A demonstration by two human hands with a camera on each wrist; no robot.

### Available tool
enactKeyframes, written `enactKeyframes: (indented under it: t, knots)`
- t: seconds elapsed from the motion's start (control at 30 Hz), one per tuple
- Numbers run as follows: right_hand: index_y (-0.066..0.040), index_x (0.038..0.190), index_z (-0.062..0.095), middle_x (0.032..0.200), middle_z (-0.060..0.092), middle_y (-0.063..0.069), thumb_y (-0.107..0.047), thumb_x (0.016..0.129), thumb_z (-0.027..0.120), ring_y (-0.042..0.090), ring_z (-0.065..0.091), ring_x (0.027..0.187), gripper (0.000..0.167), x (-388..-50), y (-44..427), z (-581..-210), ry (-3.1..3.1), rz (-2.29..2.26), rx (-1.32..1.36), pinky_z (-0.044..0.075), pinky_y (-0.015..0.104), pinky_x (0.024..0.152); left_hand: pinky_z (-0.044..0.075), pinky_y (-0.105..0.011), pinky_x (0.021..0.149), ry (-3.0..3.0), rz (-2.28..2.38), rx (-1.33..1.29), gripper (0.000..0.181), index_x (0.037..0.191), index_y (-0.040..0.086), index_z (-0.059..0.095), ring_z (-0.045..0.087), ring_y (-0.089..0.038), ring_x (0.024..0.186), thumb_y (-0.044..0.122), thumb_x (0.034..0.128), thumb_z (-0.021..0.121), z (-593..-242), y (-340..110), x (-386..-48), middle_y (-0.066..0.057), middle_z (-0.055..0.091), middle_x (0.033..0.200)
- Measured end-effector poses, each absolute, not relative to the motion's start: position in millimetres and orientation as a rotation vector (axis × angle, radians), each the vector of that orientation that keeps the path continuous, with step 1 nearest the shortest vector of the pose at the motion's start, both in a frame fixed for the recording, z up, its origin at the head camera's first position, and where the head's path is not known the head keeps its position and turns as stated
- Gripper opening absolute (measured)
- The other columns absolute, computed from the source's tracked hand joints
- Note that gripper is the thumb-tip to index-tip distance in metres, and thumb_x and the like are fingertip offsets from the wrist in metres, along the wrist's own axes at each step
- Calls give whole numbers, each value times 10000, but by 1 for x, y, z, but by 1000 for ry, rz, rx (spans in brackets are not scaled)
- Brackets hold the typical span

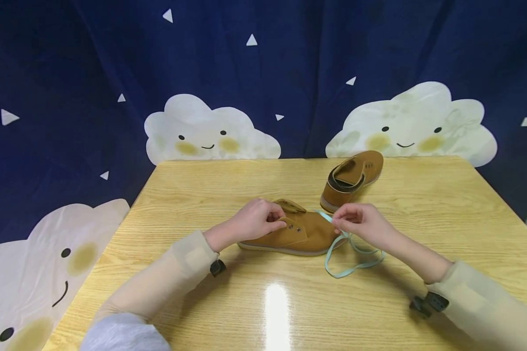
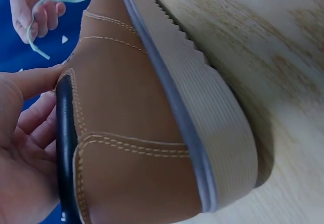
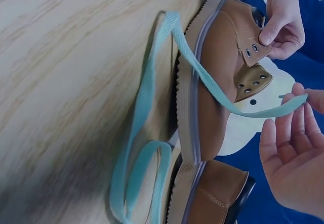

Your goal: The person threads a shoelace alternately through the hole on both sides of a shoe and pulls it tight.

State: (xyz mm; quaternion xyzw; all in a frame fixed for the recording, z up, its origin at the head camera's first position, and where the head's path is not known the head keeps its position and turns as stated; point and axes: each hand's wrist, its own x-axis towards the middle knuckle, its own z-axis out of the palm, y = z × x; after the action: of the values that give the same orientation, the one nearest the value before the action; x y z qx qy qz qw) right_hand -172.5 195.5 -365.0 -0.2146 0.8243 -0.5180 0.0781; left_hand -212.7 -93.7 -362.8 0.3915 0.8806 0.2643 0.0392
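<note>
The left hand (image 1: pixel 260 219) is pinching an eyelet flap (image 1: pixel 295 236) of the brown shoe (image 1: pixel 320 225) lying on the surface (image 1: pixel 202 302), and is blocking the head view of its opening. The right hand (image 1: pixel 369 225) is pinching a mint lace (image 1: pixel 355 269), apparently near one end. A second shoe (image 1: pixel 374 165) is standing behind, before the cloud-patterned curtain (image 1: pixel 290 68).

White glare streaks the tabletop (image 1: pixel 228 302); wrist views look softer.
</note>
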Motion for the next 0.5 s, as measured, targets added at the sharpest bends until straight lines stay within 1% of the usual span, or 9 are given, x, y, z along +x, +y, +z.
enactKeyframes:
  t: [0.23, 0.33, 0.47, 0.5]
  knots:
    - [68, 939, 650, 767, 674, 40, 24, 913, 624, 166, 647, 733, 57, -169, 199, -371, 2513, -1541, -676, 514, 265, 687, 438, -219, 582, 2703, 811, 1180, 96, 846, 118, 688, 507, -31, 558, 169, 928, 683, -367, -94, -214, 98, 590, 664]
    - [39, 919, 664, 765, 667, 32, 36, 896, 640, 183, 640, 713, 34, -167, 198, -374, 2531, -1531, -701, 513, 262, 672, 429, -222, 578, 2704, 808, 1169, 107, 836, 128, 679, 496, -37, 548, 178, 931, 679, -367, -94, -214, 103, 579, 654]
    - [7, 902, 677, 759, 652, 12, -19, 895, 676, 207, 623, 693, 27, -163, 194, -376, 2558, -1488, -726, 504, 261, 651, 421, -222, 575, 2698, 813, 1153, 115, 830, 124, 675, 495, -41, 555, 177, 933, 677, -367, -95, -214, 97, 578, 654]
    - [-3, 898, 679, 759, 647, 3, -36, 897, 681, 192, 616, 694, 33, -162, 193, -377, 2559, -1475, -733, 500, 262, 651, 420, -222, 574, 2696, 813, 1150, 116, 830, 122, 674, 495, -41, 557, 176, 933, 677, -367, -95, -214, 95, 579, 654]
